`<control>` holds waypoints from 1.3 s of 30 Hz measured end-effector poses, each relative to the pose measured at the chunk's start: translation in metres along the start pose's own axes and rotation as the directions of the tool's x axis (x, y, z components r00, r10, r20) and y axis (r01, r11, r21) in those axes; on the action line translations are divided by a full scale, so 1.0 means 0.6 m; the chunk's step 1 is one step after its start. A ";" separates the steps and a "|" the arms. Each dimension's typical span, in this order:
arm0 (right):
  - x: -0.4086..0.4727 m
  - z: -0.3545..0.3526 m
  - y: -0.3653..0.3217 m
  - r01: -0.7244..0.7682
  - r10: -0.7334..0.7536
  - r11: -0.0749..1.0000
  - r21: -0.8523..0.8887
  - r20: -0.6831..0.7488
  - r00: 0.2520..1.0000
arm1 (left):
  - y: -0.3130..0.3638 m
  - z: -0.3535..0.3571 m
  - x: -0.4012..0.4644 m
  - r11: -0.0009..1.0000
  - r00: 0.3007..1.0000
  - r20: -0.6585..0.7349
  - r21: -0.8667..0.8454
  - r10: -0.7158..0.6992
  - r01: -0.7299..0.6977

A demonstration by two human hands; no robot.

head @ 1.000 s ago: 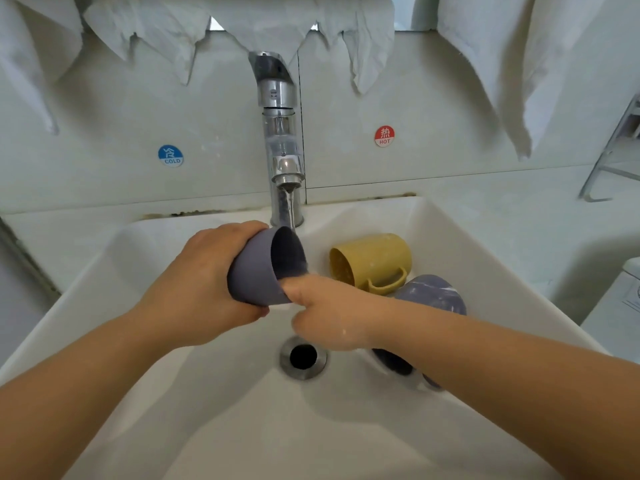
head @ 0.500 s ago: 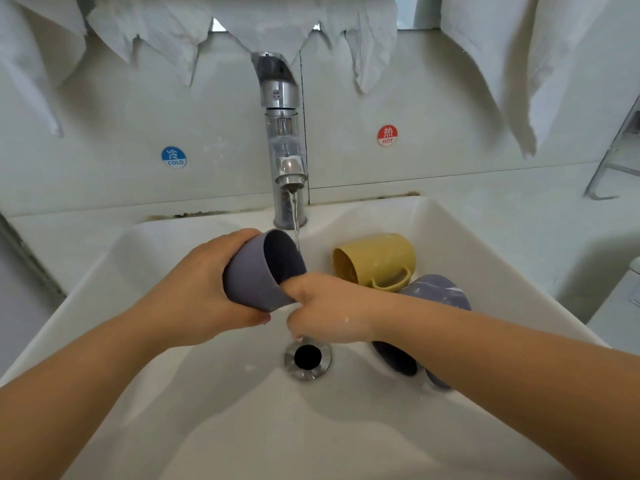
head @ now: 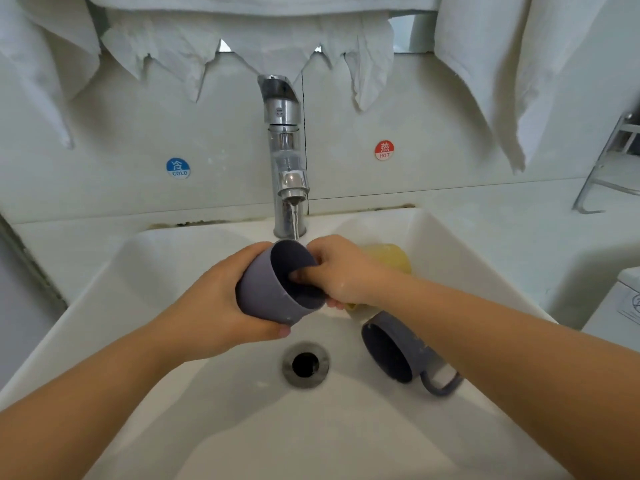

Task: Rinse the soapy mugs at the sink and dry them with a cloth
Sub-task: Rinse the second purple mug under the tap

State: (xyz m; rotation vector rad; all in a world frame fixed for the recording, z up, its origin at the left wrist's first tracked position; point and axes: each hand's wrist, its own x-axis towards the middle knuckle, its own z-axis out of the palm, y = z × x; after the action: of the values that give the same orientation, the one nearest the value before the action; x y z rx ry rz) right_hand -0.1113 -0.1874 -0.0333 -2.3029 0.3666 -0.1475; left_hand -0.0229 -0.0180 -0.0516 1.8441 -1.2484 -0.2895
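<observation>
Left hand (head: 221,306) grips tilted mug (head: 273,289), mouth facing right under tap (head: 287,161); right hand (head: 341,271) fingers curl inside its rim.

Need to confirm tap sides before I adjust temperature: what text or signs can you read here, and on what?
"冷 COLD": round blue sticker on the wall, left of the chrome tap.
"热 HOT": round red sticker on the wall, right of it.
White appliance label, far right: too blurred to read.
</observation>
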 end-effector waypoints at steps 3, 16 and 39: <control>0.009 -0.002 -0.012 0.052 -0.090 0.875 -0.480 -0.056 0.994 | -0.004 0.006 0.002 0.999 0.999 0.028 -0.034 0.018 -0.017; 0.008 0.010 0.003 0.095 -0.117 0.986 -0.134 -0.172 0.978 | -0.022 -0.003 0.009 0.975 0.990 -0.137 0.222 0.038 -0.007; 0.017 0.016 0.004 0.062 -0.039 0.952 0.300 -0.082 0.996 | -0.007 -0.002 0.001 0.989 0.990 -0.121 0.119 -0.071 0.085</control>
State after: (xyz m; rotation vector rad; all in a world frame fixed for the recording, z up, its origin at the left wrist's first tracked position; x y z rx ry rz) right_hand -0.1002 -0.1854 -0.0414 -2.0078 0.2999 -0.2966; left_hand -0.0192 -0.0174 -0.0537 1.9903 -1.1380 -0.1472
